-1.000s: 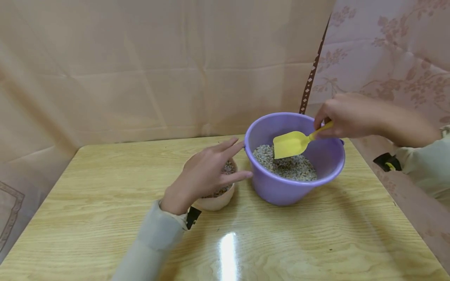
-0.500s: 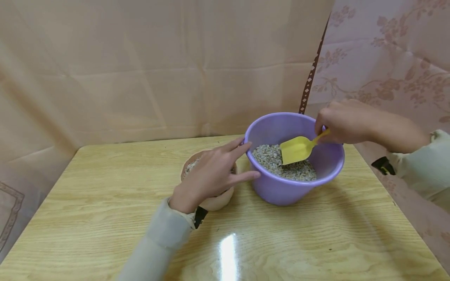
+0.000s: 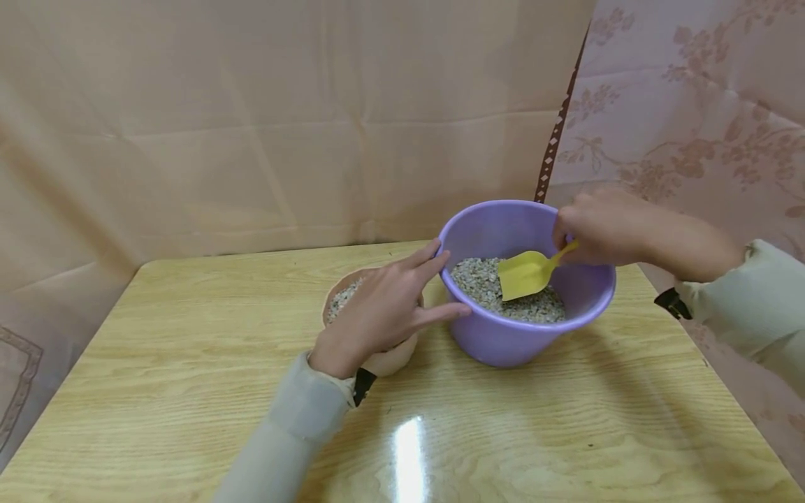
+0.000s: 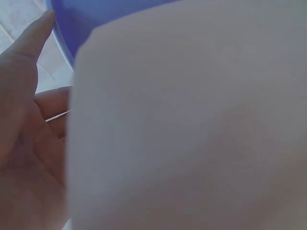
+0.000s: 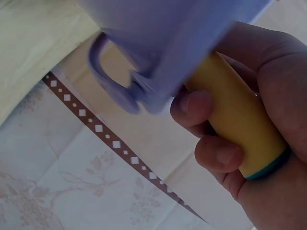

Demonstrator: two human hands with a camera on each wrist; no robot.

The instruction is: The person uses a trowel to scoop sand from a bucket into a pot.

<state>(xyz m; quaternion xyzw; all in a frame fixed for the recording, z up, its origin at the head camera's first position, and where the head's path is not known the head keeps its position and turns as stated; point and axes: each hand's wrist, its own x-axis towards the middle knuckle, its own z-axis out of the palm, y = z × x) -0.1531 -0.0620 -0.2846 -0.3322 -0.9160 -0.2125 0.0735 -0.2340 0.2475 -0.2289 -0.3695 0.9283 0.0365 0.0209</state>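
My right hand (image 3: 610, 227) grips the handle of a small yellow shovel (image 3: 527, 274). Its blade dips against the gravel (image 3: 481, 274) inside a purple bucket (image 3: 487, 342). In the right wrist view the fingers curl round the thick yellow handle (image 5: 240, 120), just outside the bucket's rim. My left hand (image 3: 380, 307) reaches over a peach-coloured pot (image 3: 393, 361), with extended fingers and thumb at the bucket's near left rim. That pot also holds gravel (image 3: 342, 300), partly hidden beneath the hand. The left wrist view shows the thumb by the bucket wall (image 4: 86, 24).
Both vessels stand on a wood-grain table (image 3: 207, 370), the bucket near its right back edge. Beige cloth (image 3: 283, 126) hangs behind, and patterned cloth (image 3: 711, 119) lies at the right. A blurred pale surface (image 4: 187, 124) fills most of the left wrist view.
My right hand has lowered the shovel, first rightward and then slightly back left, bringing its blade down to the gravel. My left hand has slid right until its fingers meet the bucket rim.
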